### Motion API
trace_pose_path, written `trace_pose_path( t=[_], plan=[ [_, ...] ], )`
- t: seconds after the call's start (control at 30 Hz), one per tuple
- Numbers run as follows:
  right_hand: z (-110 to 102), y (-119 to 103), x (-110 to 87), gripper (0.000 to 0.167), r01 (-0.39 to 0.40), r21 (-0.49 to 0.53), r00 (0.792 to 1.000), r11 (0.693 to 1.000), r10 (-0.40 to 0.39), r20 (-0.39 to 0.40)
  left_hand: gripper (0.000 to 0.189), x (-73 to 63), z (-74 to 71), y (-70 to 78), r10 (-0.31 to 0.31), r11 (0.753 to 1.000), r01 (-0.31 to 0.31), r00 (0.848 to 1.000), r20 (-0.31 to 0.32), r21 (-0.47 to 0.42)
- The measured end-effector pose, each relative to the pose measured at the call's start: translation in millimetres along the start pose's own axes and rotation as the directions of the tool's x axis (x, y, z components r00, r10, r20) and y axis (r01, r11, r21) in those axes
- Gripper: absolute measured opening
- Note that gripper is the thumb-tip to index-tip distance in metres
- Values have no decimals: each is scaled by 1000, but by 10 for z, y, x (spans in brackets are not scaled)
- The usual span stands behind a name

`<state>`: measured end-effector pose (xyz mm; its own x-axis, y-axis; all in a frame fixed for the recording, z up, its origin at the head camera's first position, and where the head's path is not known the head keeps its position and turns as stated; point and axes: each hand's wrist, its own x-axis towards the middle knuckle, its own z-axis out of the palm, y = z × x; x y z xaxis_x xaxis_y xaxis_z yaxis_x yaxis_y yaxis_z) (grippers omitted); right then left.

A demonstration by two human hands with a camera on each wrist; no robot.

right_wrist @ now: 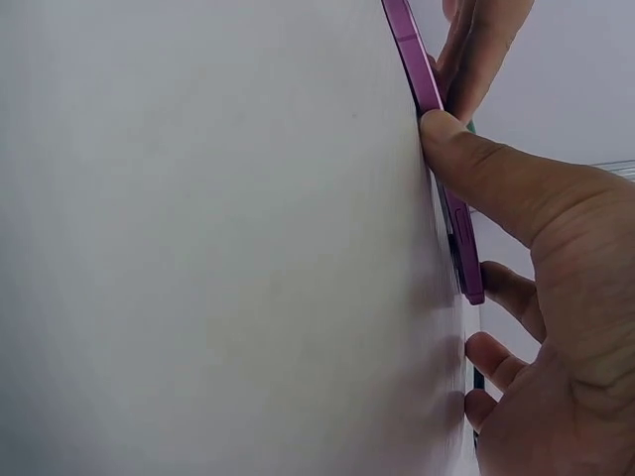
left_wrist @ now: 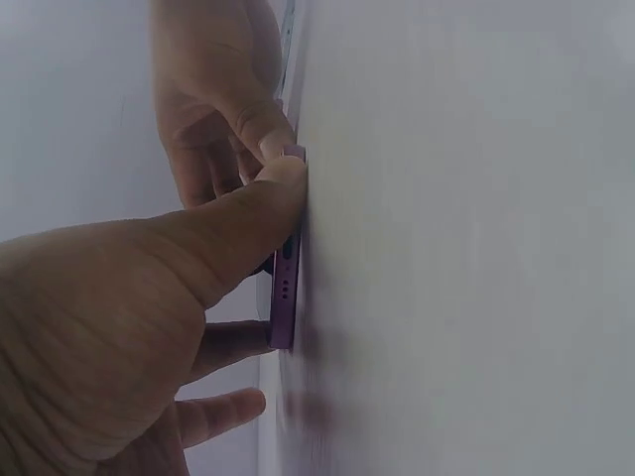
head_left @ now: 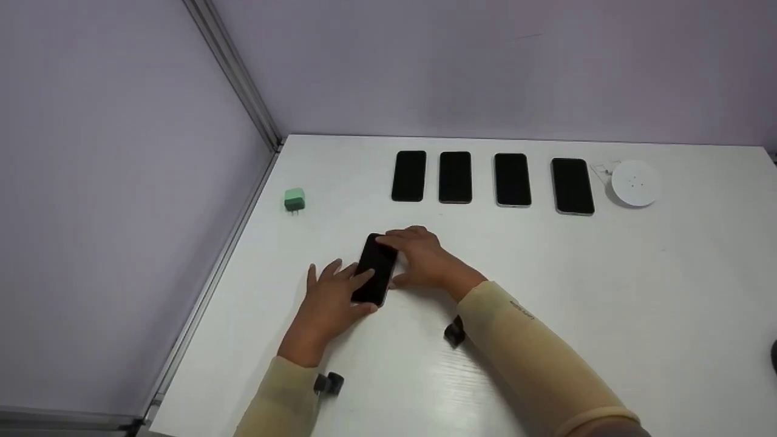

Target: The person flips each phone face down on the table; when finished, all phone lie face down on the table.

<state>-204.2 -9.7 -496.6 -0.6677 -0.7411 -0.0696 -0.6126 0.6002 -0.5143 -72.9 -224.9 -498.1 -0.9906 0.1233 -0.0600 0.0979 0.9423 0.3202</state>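
Note:
A phone with a black screen [head_left: 379, 264] and a purple frame lies slightly slanted between both hands, close over the white table. My left hand [head_left: 328, 303] holds its lower left part, thumb at the bottom edge and index finger over the screen. My right hand [head_left: 425, 258] grips the upper right part, with its thumb on the long side edge and a finger across the top end. In the left wrist view, the purple phone edge [left_wrist: 282, 317] shows small holes beside the thumb. The right wrist view shows the phone's side buttons on its purple edge [right_wrist: 461, 233].
Two phones [head_left: 409, 176] [head_left: 455, 177] and two more [head_left: 513, 179] [head_left: 572, 186] lie in a row along the back. Right of them sits a round white disc [head_left: 635, 183] with a thin cable. A green plug adapter [head_left: 294, 199] stands at left. Walls border the table's back and left.

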Motion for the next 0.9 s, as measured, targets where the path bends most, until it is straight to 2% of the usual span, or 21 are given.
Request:
trace_pose_path(
  t=[0.23, 0.53, 0.73, 0.9],
  plan=[
    [9, 68, -10, 92, -47, -3, 999, 999, 47, -25, 61, -50, 22, 31, -4, 1000, 4, 1000, -17, 6],
    [72, 94, -53, 78, -10, -4, 997, 1000, 10, -78, 57, -134, 28, 63, 28, 995, -24, 999, -41, 97],
    [120, 150, -56, 74, 43, -14, 993, 999, -44, -108, 58, -170, 8, 39, 20, 999, -19, 1000, -21, 36],
    [134, 170, -57, 71, 70, 36, 989, 997, -65, -130, 59, -195, -15, 20, 2, 1000, -2, 1000, -3, -23]
  ],
)
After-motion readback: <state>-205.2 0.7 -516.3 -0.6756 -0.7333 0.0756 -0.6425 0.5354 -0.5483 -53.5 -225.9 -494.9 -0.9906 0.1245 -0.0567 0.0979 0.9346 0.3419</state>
